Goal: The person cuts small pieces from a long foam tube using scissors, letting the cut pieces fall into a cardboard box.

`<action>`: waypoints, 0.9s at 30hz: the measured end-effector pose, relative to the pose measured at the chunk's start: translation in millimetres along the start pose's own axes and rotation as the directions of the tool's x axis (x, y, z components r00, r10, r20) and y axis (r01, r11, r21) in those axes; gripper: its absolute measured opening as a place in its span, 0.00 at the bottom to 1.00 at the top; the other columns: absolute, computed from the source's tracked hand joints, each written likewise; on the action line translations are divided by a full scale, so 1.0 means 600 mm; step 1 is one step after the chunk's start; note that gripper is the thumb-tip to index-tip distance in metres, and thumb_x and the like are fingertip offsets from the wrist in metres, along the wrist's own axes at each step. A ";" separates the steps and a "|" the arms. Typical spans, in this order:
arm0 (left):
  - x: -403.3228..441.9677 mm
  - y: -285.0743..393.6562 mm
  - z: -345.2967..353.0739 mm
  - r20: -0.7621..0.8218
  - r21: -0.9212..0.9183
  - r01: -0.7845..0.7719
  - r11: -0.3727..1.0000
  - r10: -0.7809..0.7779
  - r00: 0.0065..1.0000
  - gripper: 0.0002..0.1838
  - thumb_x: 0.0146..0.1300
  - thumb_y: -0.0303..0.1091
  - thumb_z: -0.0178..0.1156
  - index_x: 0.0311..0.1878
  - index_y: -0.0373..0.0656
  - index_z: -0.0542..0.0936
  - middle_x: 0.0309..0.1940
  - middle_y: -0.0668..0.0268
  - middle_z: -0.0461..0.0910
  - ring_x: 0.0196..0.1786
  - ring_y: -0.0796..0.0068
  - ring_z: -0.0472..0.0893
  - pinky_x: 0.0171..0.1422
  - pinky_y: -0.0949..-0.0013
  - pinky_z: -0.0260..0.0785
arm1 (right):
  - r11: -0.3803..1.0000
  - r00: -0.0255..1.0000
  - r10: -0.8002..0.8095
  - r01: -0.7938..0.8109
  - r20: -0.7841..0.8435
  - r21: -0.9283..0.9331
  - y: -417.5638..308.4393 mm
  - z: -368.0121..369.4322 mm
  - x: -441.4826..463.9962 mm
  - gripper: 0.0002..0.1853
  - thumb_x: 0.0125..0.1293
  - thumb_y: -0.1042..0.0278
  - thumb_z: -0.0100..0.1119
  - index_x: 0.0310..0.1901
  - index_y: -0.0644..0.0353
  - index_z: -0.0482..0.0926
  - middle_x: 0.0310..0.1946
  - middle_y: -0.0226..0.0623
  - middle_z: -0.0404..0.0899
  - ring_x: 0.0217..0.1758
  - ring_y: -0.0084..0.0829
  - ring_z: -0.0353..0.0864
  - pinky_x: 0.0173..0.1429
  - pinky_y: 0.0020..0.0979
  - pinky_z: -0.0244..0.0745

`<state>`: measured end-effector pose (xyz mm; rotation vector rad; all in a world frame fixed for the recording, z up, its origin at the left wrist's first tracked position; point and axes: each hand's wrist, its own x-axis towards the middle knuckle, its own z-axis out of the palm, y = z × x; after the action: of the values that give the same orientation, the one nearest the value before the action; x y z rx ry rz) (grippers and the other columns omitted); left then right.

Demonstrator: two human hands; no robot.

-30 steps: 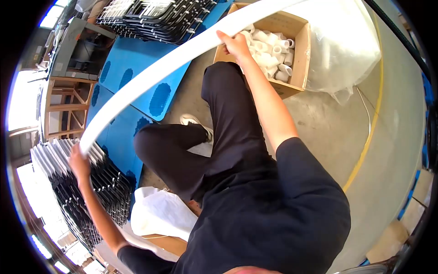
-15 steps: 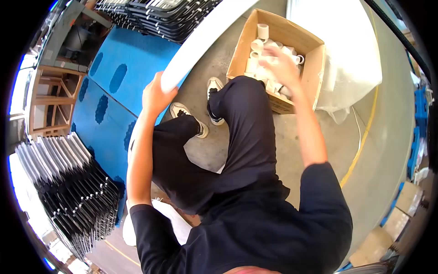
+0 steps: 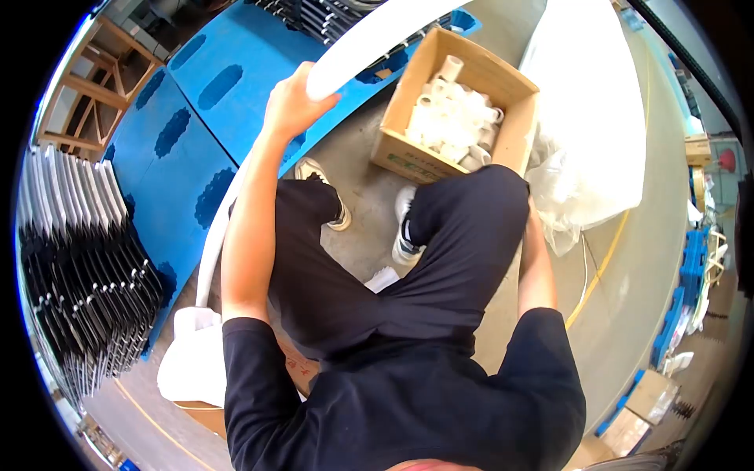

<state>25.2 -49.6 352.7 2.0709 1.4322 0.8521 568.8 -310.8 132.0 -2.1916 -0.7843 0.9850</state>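
Observation:
My left hand (image 3: 294, 104) is closed around a long white tube (image 3: 365, 43), which runs up to the top edge and shows again below my wrist. A cardboard box (image 3: 404, 157) stands on the floor beyond my right knee, full of short white tube pieces (image 3: 452, 106). My right forearm (image 3: 536, 267) reaches forward beside the right knee. That knee hides my right hand, near the box's right side, so its fingers do not show.
Blue pallets (image 3: 259, 51) lie at the left. Stacked folding chairs (image 3: 86, 267) stand at far left, with more at the top. A large white plastic-wrapped bundle (image 3: 593, 102) is right of the box. A white bag (image 3: 192, 361) sits by my left side.
My right hand has gone from above the box to behind my right knee. The right knee has swung right. My left hand still grips the tube, slightly farther up in view.

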 end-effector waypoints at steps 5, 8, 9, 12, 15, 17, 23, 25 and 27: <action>0.010 -0.006 0.006 0.067 -0.010 -0.038 0.999 0.039 0.997 0.27 0.48 0.48 0.71 0.49 0.44 0.78 0.41 0.52 0.84 0.48 0.50 0.82 0.52 0.56 0.73 | 0.970 0.968 -0.103 0.149 0.230 -0.192 -0.056 -0.042 -0.018 0.10 0.61 0.70 0.60 0.39 0.69 0.81 0.31 0.36 0.82 0.29 0.25 0.79 0.31 0.30 0.75; 0.024 0.003 0.021 0.067 -0.003 -0.092 0.996 0.092 0.993 0.27 0.48 0.49 0.70 0.49 0.44 0.78 0.41 0.52 0.84 0.48 0.50 0.82 0.52 0.57 0.73 | 0.948 0.934 -0.145 0.226 0.326 -0.226 -0.084 -0.073 -0.015 0.10 0.61 0.70 0.61 0.39 0.70 0.81 0.31 0.36 0.82 0.28 0.24 0.79 0.31 0.30 0.73; 0.030 0.008 0.027 0.093 0.007 -0.086 0.996 0.085 0.992 0.27 0.48 0.49 0.70 0.49 0.44 0.78 0.41 0.52 0.84 0.48 0.50 0.82 0.52 0.57 0.73 | 0.945 0.930 -0.142 0.228 0.338 -0.233 -0.095 -0.082 -0.009 0.10 0.61 0.70 0.61 0.38 0.70 0.81 0.30 0.36 0.82 0.28 0.23 0.79 0.30 0.29 0.73; 0.047 0.028 0.049 0.126 0.064 -0.104 0.993 0.095 0.988 0.27 0.48 0.50 0.70 0.49 0.45 0.78 0.42 0.52 0.84 0.48 0.50 0.82 0.52 0.56 0.73 | 0.952 0.938 -0.060 0.156 0.340 -0.262 -0.125 -0.112 0.026 0.12 0.60 0.71 0.63 0.43 0.69 0.80 0.33 0.35 0.83 0.30 0.23 0.79 0.34 0.29 0.74; 0.054 0.049 0.081 0.172 0.115 -0.129 0.985 0.108 0.979 0.28 0.47 0.50 0.69 0.49 0.46 0.78 0.42 0.52 0.84 0.48 0.50 0.82 0.52 0.55 0.73 | 0.945 0.914 0.007 0.127 0.405 -0.303 -0.121 -0.138 0.024 0.21 0.59 0.73 0.66 0.55 0.64 0.78 0.42 0.34 0.83 0.41 0.24 0.80 0.47 0.28 0.77; 0.061 0.061 0.095 0.186 0.127 -0.162 0.979 0.137 0.973 0.28 0.47 0.51 0.68 0.50 0.46 0.77 0.42 0.51 0.84 0.48 0.49 0.82 0.53 0.55 0.73 | 0.898 0.862 -0.087 0.285 0.500 -0.335 -0.138 -0.140 0.021 0.23 0.60 0.71 0.65 0.57 0.64 0.76 0.44 0.35 0.82 0.43 0.25 0.80 0.42 0.29 0.78; 0.048 0.066 0.118 0.213 0.191 -0.155 0.969 0.113 0.970 0.29 0.48 0.49 0.68 0.52 0.45 0.77 0.43 0.52 0.84 0.48 0.51 0.82 0.53 0.55 0.73 | 0.855 0.773 -0.039 0.354 0.633 -0.379 -0.226 -0.042 0.010 0.29 0.64 0.66 0.61 0.66 0.58 0.67 0.54 0.38 0.79 0.49 0.27 0.79 0.43 0.31 0.80; 0.041 0.055 0.110 0.218 0.223 -0.169 0.960 0.120 0.969 0.30 0.48 0.50 0.68 0.53 0.45 0.76 0.43 0.51 0.84 0.48 0.50 0.82 0.53 0.55 0.74 | 0.962 0.855 -0.016 0.154 0.519 -0.225 -0.238 -0.040 -0.008 0.29 0.65 0.63 0.60 0.68 0.57 0.67 0.57 0.43 0.78 0.50 0.31 0.81 0.49 0.33 0.80; 0.036 0.047 0.097 0.184 0.176 -0.165 0.971 0.132 0.974 0.29 0.47 0.50 0.68 0.50 0.44 0.76 0.42 0.51 0.84 0.47 0.49 0.82 0.52 0.54 0.73 | 0.848 0.845 -0.139 0.371 0.517 -0.378 -0.217 -0.062 -0.002 0.27 0.65 0.63 0.60 0.66 0.57 0.69 0.57 0.45 0.78 0.51 0.34 0.81 0.50 0.34 0.79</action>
<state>91.2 -41.1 336.6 2.3568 1.3230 0.5938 563.2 -238.0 246.3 -2.1472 -1.6634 1.3119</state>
